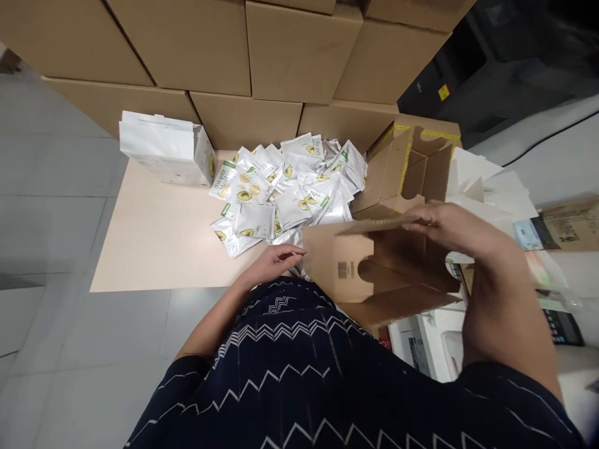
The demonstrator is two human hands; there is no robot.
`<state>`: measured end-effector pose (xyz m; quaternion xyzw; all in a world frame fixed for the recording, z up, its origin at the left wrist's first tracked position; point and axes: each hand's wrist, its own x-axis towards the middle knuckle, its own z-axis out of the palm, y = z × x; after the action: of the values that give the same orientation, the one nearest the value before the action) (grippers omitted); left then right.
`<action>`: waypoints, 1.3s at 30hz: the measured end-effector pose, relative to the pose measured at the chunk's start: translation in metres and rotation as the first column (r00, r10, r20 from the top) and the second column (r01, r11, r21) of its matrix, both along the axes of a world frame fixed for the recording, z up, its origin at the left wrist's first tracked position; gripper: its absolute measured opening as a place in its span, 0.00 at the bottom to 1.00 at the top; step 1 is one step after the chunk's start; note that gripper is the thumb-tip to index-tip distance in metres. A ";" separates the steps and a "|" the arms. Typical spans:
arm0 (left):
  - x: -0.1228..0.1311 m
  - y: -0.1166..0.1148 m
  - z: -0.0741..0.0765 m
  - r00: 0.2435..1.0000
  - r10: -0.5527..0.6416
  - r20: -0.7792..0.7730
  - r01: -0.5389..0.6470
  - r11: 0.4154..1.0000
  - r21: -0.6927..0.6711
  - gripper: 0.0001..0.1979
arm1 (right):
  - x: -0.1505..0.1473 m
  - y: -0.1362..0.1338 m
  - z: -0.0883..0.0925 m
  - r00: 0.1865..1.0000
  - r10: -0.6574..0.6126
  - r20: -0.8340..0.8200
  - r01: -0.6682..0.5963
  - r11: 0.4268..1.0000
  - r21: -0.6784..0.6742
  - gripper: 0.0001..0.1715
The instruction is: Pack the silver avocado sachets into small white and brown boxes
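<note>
A brown cardboard box [341, 262] lies tilted on its side in front of my body, its open mouth facing right. My right hand [437, 226] is closed on the upper edge of this box, thumb and fingers pinching the board. Near the box's left end is my left hand [276, 260], fingers stretched out and slightly apart. Its fingertips come up to the box's edge; whether they touch it I cannot tell. Just beyond that hand lies a heap of white and silver sachets [294, 199] printed with avocados, on the pale table [154, 237].
A white carton [163, 149] stands at the table's back left. Large cardboard boxes [215, 50] are stacked behind. To the right are another open cardboard box [388, 162], white folded card pieces [491, 187] and a black machine [468, 75]. A calculator [564, 327] lies far right.
</note>
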<state>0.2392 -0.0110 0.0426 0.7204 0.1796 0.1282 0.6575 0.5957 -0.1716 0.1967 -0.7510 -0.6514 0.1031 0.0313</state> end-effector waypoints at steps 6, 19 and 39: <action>-0.031 0.015 0.049 0.835 0.483 0.265 -0.534 0.826 0.179 0.11 | -0.049 0.071 0.054 0.993 0.072 -0.094 -0.075 0.997 -0.034 0.19; -0.088 0.000 0.089 0.470 0.882 -0.030 -0.466 0.276 0.841 0.33 | -0.195 0.226 0.041 0.725 0.679 -0.116 -0.685 0.728 -0.013 0.11; -0.192 -0.086 -0.051 0.001 0.996 -0.090 -0.678 0.067 0.732 0.25 | -0.273 0.258 -0.085 0.722 0.686 0.096 -0.660 0.640 0.392 0.15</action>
<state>0.0473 -0.0969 -0.0082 0.5689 0.7481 0.3221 0.1138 0.3225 0.0863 0.1114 -0.4279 -0.8889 -0.0047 0.1634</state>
